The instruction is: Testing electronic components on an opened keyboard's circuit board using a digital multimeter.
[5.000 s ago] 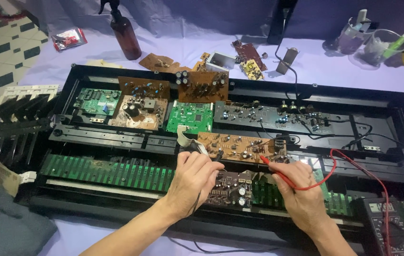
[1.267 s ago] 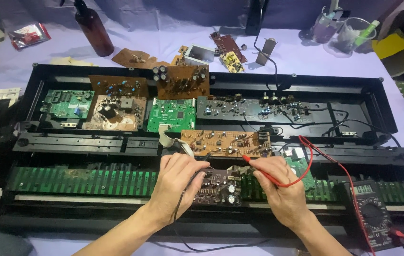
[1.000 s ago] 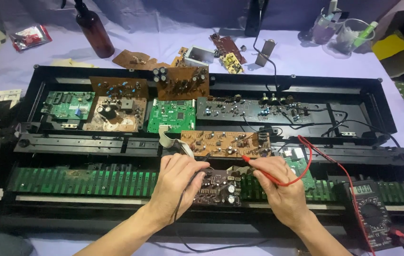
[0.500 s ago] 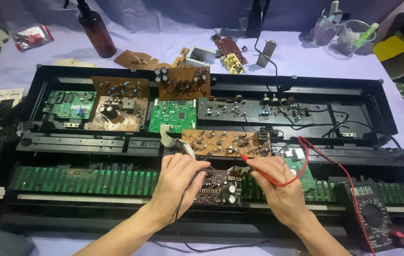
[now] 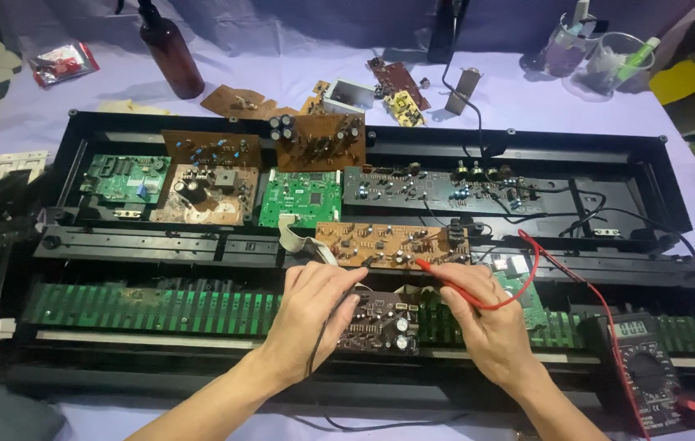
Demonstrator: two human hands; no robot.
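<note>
The right hand (image 5: pixel 490 331) pinches a red probe (image 5: pixel 453 286) between thumb and fingers; the probe's long axis runs up and left from the grip, its tip on the lower edge of the brown circuit board (image 5: pixel 392 243) near the middle of the open black case (image 5: pixel 649 175). The left hand (image 5: pixel 315 306) is curled around a thin black lead, its tip hidden, just left of a small dark board (image 5: pixel 380 322). The meter (image 5: pixel 641 367) sits at the case's near right corner.
</note>
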